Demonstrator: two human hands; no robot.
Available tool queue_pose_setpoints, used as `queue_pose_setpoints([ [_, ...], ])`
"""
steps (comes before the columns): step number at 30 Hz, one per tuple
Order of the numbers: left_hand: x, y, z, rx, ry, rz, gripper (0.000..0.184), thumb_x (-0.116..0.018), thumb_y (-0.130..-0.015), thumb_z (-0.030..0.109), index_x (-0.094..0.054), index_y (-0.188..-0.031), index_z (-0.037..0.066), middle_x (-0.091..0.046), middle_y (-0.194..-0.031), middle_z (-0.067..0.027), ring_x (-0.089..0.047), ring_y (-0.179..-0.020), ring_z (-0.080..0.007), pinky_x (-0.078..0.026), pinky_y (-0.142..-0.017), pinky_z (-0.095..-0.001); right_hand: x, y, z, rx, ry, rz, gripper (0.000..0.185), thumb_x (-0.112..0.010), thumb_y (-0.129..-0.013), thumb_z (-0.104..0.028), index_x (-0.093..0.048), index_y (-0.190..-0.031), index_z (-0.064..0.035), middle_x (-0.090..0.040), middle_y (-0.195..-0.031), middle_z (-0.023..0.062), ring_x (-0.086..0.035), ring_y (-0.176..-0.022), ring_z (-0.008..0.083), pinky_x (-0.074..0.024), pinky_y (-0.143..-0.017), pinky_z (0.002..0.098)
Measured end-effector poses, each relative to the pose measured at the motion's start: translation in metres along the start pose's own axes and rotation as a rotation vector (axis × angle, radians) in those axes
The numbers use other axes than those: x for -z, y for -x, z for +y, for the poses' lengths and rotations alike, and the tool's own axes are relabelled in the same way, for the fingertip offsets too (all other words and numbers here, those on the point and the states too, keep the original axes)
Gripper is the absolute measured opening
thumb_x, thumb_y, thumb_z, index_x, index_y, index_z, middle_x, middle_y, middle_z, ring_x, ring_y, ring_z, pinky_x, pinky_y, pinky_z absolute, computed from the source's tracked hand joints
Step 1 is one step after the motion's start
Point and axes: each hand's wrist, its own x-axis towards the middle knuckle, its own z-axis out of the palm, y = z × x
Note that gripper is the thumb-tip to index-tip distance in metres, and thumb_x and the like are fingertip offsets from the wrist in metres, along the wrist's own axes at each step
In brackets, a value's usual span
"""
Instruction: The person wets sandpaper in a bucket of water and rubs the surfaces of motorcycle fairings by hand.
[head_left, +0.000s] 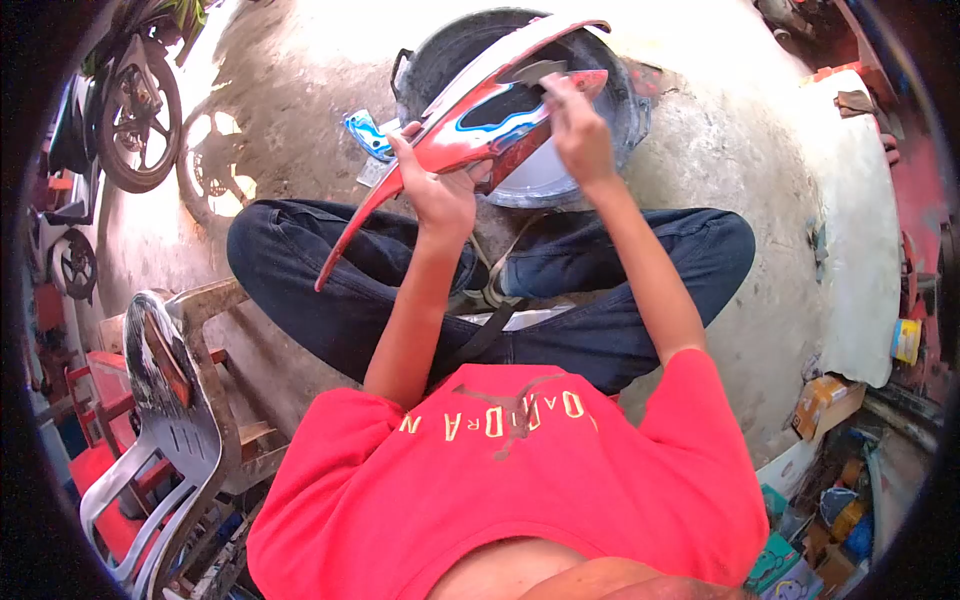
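A long, curved motorcycle body panel (pixel 455 145), red and white with a blue-edged dark patch, is held tilted over a black tub (pixel 630 100). My left hand (pixel 440 190) is closed around its lower edge, thumb on the near side, some fingers hidden beneath. At the panel's upper right, my right hand (pixel 580 130) pinches a dark, thin piece that looks like sandpaper (pixel 534 72) against the surface. The right fingers are slightly blurred. Left of the tub, a small blue-and-white packet (pixel 368 133) lies on the concrete floor.
My crossed legs (pixel 330 245) are just below the panel. A worn plastic chair (pixel 190 400) stands at left, with a motorcycle wheel (pixel 140 115) further up. A long white panel (pixel 860 230) lies at right, above a cardboard box (pixel 828 405) and assorted cans.
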Motion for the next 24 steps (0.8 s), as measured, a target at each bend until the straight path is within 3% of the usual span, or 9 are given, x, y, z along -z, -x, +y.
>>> queue_pose_setpoints([
  [3, -0.005, 0.002, 0.003, 0.005, -0.031, -0.002, 0.052, -0.035, -0.102, 0.064, -0.041, -0.127, 0.019, -0.059, -0.127, -0.0128, -0.063, -0.111, -0.0340, -0.056, -0.080, -0.0574, 0.000, -0.001, 0.020, -0.153, 0.031, 0.034, 0.035, -0.054, -0.093, -0.004, -0.063, -0.127, 0.0013, -0.063, -0.130, 0.0244, -0.057, -0.126, 0.0392, -0.0450, -0.109, 0.0453],
  [5, 0.000, -0.003, -0.001, -0.006, 0.021, 0.018, 0.051, -0.036, -0.103, 0.063, -0.040, -0.127, 0.018, -0.059, -0.127, -0.0136, -0.064, -0.111, -0.0329, -0.057, -0.081, -0.0562, -0.014, 0.012, -0.020, 0.254, 0.081, 0.011, 0.036, -0.058, -0.091, -0.007, -0.064, -0.127, -0.0001, -0.063, -0.130, 0.0236, -0.058, -0.127, 0.0393, -0.0451, -0.109, 0.0469],
  [7, 0.015, -0.016, -0.007, -0.038, 0.114, 0.030, 0.052, -0.039, -0.102, 0.062, -0.038, -0.127, 0.017, -0.059, -0.129, -0.0139, -0.065, -0.109, -0.0308, -0.060, -0.074, -0.0517, -0.013, 0.030, -0.080, 0.352, -0.061, -0.122, 0.042, -0.061, -0.087, -0.005, -0.063, -0.130, -0.0034, -0.065, -0.129, 0.0214, -0.059, -0.127, 0.0377, -0.0453, -0.109, 0.0474],
  [9, 0.018, -0.011, 0.000, 0.008, 0.088, -0.013, 0.052, -0.038, -0.102, 0.063, -0.038, -0.127, 0.018, -0.059, -0.129, -0.0134, -0.064, -0.111, -0.0309, -0.059, -0.076, -0.0535, -0.017, 0.027, -0.065, 0.399, -0.020, -0.103, 0.039, -0.060, -0.089, -0.005, -0.064, -0.127, -0.0035, -0.066, -0.128, 0.0211, -0.061, -0.124, 0.0369, -0.0472, -0.107, 0.0467],
  [11, 0.010, -0.001, 0.007, 0.033, 0.038, -0.084, 0.053, -0.037, -0.102, 0.064, -0.039, -0.127, 0.018, -0.058, -0.129, -0.0132, -0.064, -0.112, -0.0309, -0.059, -0.076, -0.0534, -0.014, 0.006, -0.021, 0.258, 0.079, 0.024, 0.033, -0.058, -0.092, -0.005, -0.065, -0.124, -0.0019, -0.067, -0.124, 0.0220, -0.063, -0.118, 0.0385, -0.0498, -0.103, 0.0456],
  [13, -0.001, 0.006, 0.009, 0.031, 0.032, -0.063, 0.052, -0.036, -0.102, 0.064, -0.039, -0.127, 0.018, -0.058, -0.130, -0.0130, -0.064, -0.112, -0.0312, -0.059, -0.075, -0.0529, -0.003, -0.007, 0.012, -0.149, 0.015, 0.089, 0.031, -0.056, -0.094, -0.005, -0.064, -0.123, 0.0000, -0.067, -0.121, 0.0237, -0.063, -0.115, 0.0406, -0.0507, -0.101, 0.0452],
  [16, -0.002, 0.004, 0.009, 0.006, -0.010, -0.093, 0.051, -0.036, -0.102, 0.063, -0.040, -0.127, 0.018, -0.058, -0.130, -0.0135, -0.064, -0.112, -0.0315, -0.059, -0.076, -0.0522, -0.008, 0.004, 0.005, -0.133, -0.017, 0.066, 0.032, -0.054, -0.095, -0.005, -0.062, -0.125, 0.0013, -0.065, -0.124, 0.0250, -0.061, -0.118, 0.0420, -0.0510, -0.100, 0.0450],
  [19, 0.004, -0.004, 0.001, -0.026, 0.023, -0.032, 0.050, -0.036, -0.103, 0.062, -0.040, -0.127, 0.018, -0.058, -0.130, -0.0138, -0.064, -0.112, -0.0310, -0.059, -0.077, -0.0512, -0.011, 0.027, -0.064, 0.277, -0.008, -0.063, 0.041, -0.057, -0.092, -0.004, -0.060, -0.133, -0.0011, -0.061, -0.134, 0.0228, -0.058, -0.127, 0.0369, -0.0450, -0.109, 0.0473],
  [24, 0.007, 0.004, 0.002, 0.013, 0.039, -0.021, 0.047, -0.036, -0.103, 0.058, -0.044, -0.126, 0.018, -0.060, -0.126, -0.0144, -0.064, -0.110, -0.0333, -0.058, -0.076, -0.0547, -0.017, 0.015, -0.023, 0.222, -0.038, -0.016, 0.035, -0.057, -0.094, -0.005, -0.062, -0.128, -0.0014, -0.064, -0.128, 0.0234, -0.058, -0.127, 0.0378, -0.0466, -0.107, 0.0453],
])
